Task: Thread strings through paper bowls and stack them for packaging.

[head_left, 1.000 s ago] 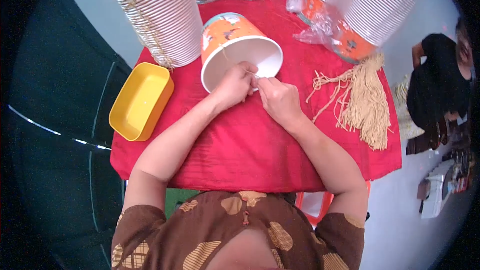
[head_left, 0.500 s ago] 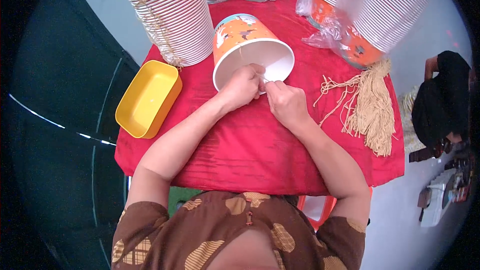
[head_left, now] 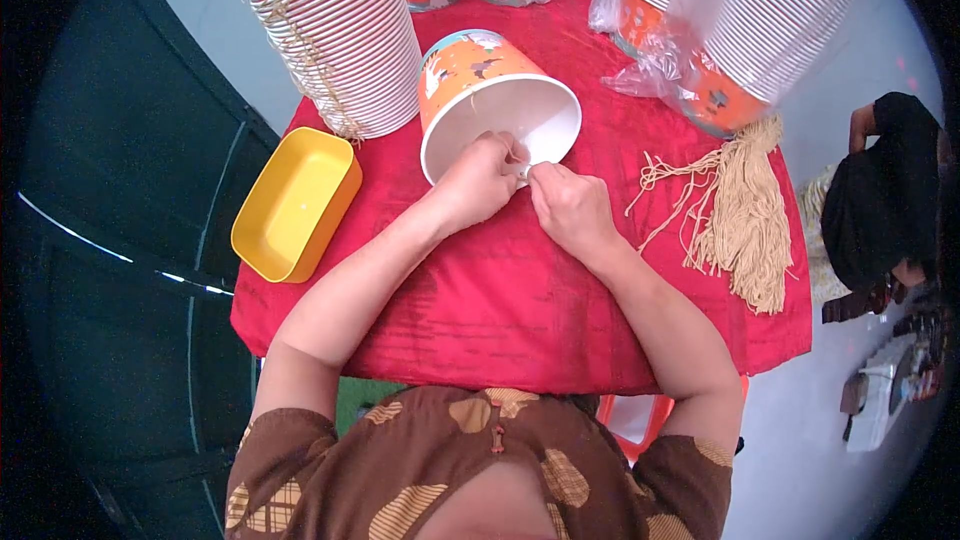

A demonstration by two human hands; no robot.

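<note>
An orange paper bucket (head_left: 482, 66) with printed figures and a white inside lies tilted, its mouth facing me. A thin tan string shows at the top of its rim. At the lower rim, the fingers of my left hand (head_left: 480, 180) reach into the mouth and are closed in a pinch. My right hand (head_left: 572, 202) meets them just outside the rim, thumb and fingers pressed together. Between the fingertips runs a bit of string, mostly hidden by the fingers.
A tall stack of white-rimmed buckets (head_left: 345, 40) with strings stands left, beside a yellow plastic box (head_left: 297, 205). A bundle of tan strings (head_left: 745, 220) lies right on the red cloth (head_left: 500, 325). Plastic-wrapped bucket stacks (head_left: 770, 30) stand behind. A person in black (head_left: 880, 195) is far right.
Both hands stay at the lower rim, with small finger movements. The bucket appears slightly farther left, as the whole view has shifted a little.
</note>
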